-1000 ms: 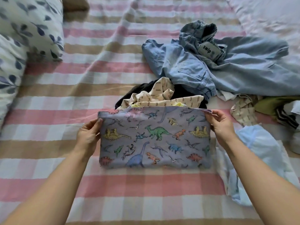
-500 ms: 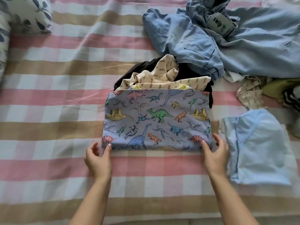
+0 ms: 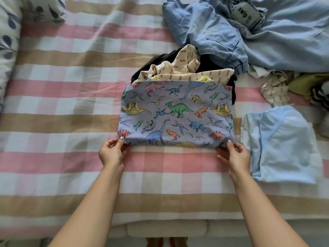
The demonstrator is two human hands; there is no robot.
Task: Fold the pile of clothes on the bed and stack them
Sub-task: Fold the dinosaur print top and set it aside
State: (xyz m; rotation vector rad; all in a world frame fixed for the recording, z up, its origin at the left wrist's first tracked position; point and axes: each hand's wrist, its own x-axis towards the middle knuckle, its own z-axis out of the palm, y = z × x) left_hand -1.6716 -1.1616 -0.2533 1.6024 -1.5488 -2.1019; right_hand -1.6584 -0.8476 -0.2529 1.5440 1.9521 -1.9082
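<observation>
I see a bed under a pink, tan and white checked cover. My left hand and right hand pinch the near corners of the folded lilac dinosaur-print garment, fingers closed on it. It lies mid-bed, with a folded pale blue garment just right and the unfolded denim clothes pile beyond.

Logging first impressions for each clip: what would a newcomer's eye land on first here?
The dinosaur-print garment, folded flat mid-bed, stands out first, with the left hand and right hand pinching its two near corners. Behind it, to the right, lies an unfolded heap topped by denim. A folded pale blue piece lies right of the print.
</observation>
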